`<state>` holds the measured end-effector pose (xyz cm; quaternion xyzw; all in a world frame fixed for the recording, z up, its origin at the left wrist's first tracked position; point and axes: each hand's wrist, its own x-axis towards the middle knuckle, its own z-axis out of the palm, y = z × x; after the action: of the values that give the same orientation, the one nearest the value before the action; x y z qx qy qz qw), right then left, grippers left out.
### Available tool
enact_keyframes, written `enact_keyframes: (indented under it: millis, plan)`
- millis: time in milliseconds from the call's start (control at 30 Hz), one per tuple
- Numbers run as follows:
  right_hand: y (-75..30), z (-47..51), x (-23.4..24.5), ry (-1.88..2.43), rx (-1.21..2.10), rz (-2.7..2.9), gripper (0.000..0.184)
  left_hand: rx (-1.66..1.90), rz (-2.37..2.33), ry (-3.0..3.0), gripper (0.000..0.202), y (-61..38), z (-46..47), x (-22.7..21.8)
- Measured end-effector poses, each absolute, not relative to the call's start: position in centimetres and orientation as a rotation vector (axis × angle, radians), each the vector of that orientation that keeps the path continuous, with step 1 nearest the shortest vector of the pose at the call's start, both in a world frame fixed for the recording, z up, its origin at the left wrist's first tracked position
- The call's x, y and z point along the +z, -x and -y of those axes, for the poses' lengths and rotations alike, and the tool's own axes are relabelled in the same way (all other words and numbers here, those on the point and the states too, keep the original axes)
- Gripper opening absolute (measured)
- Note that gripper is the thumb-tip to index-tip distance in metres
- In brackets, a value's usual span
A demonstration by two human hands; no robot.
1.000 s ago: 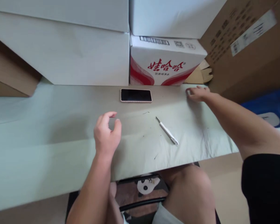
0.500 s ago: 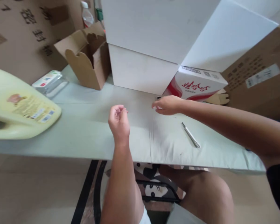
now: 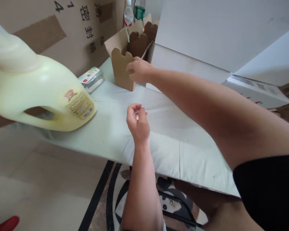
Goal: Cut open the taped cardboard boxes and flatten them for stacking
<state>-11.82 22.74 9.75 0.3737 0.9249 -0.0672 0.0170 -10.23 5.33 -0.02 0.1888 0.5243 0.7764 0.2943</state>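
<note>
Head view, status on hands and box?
Right hand gripping cardboard box rim. Left hand curled shut above table. Yellow jug left, apart.

centre: bare tbl (image 3: 110,134) cloth btw jug and box stack, open lane near→far.
left: big yellow jug (image 3: 45,96) on its side, blocks near-left edge.
far left: clear packet (image 3: 91,78) just beside jug, cardboard wall (image 3: 69,29) behind.
far centre: open brown carton (image 3: 121,64), R hand (image 3: 138,70) on its flap.
right: white boxes (image 3: 195,35) stacked; R forearm (image 3: 207,106) crosses diag. above tbl.
mid-tbl: L hand (image 3: 137,123) curled, room all round.
</note>
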Motion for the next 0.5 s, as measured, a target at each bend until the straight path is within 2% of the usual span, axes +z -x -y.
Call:
enact_keyframes:
  millis: [67,200,267,367,500]
  plan:
    - [12.4,-23.0,9.0,-1.239,-0.22,-2.874,0.034,2.048,-1.372,-0.477,0.008,10.4,-5.5,0.0]
    - [11.2,-21.1,7.6,-1.308,-0.226,-2.991,0.043,2.052,-1.366,-0.388,0.011,10.9,-5.4,-0.3]
    - [9.2,-18.9,7.3,-1.35,-0.272,-3.054,0.035,2.186,-1.521,-0.351,0.012,11.6,-5.0,-0.5]
    - [4.1,-14.1,7.2,-1.554,-0.41,-3.025,0.033,2.35,-1.681,-0.338,0.015,12.7,-4.0,-0.7]
    - [-5.9,-6.4,6.7,-1.869,-0.519,-3.035,0.029,2.338,-1.618,-0.475,0.027,12.5,-3.3,-0.4]
